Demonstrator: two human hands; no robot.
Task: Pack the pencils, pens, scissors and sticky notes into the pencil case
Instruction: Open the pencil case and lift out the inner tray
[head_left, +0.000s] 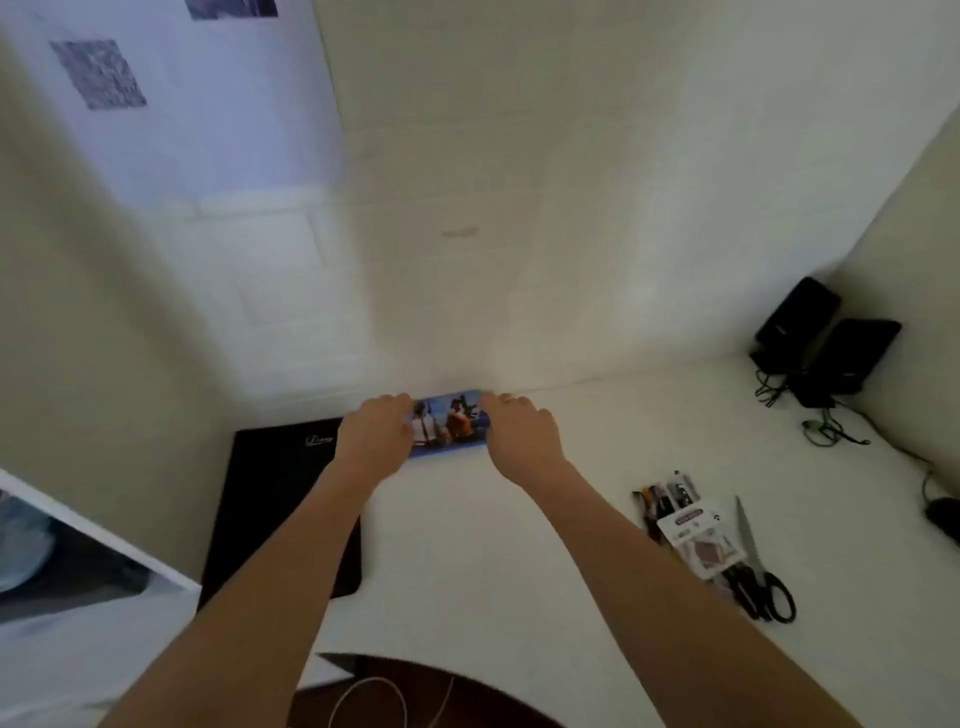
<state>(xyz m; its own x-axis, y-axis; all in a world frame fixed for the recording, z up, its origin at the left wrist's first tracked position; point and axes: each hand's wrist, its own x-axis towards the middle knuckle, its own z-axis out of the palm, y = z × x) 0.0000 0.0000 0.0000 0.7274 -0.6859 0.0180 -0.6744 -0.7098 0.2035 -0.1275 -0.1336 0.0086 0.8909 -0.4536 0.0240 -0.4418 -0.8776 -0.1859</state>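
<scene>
A blue pencil case with printed figures on its lid lies at the back of the white desk, against the wall. My left hand grips its left end and my right hand grips its right end, so both ends are hidden. To the right lie several pens and pencils, with a packet of sticky notes resting on them. Black-handled scissors lie beside the packet, blades pointing away from me.
A black mat covers the desk's left part, under my left forearm. Two black speakers with tangled cables stand in the back right corner. A dark mouse sits at the right edge. A white cable hangs below the front edge.
</scene>
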